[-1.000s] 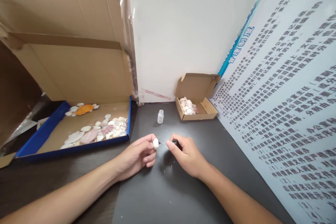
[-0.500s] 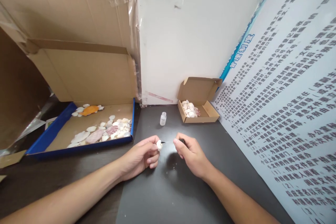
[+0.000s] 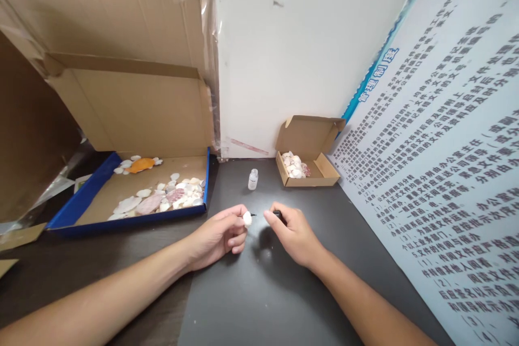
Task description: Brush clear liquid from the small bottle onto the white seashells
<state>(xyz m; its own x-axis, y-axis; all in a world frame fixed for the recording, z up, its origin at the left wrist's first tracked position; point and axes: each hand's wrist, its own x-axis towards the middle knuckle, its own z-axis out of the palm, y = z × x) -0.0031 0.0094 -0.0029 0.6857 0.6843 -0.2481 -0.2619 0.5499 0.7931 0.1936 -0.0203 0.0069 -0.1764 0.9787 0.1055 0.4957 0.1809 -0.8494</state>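
Note:
My left hand [image 3: 219, 235] pinches a small white shell [image 3: 247, 219] between thumb and fingertips, low over the dark table [image 3: 259, 292]. My right hand [image 3: 294, 235] is closed on a thin black-handled brush [image 3: 277, 214], whose fine tip touches the shell's right side. A small clear bottle [image 3: 253, 179] stands open on the table just beyond both hands.
A small cardboard box [image 3: 310, 165] with several shells sits at the back right. A large flat blue-edged box [image 3: 133, 194] with several shells, one orange, lies at the left with its lid up. A printed poster [image 3: 438, 162] leans along the right; a white wall stands behind.
The brush tip drew back a little from the shell, then came in against it again. Both hands stayed in place; the view shifted slightly.

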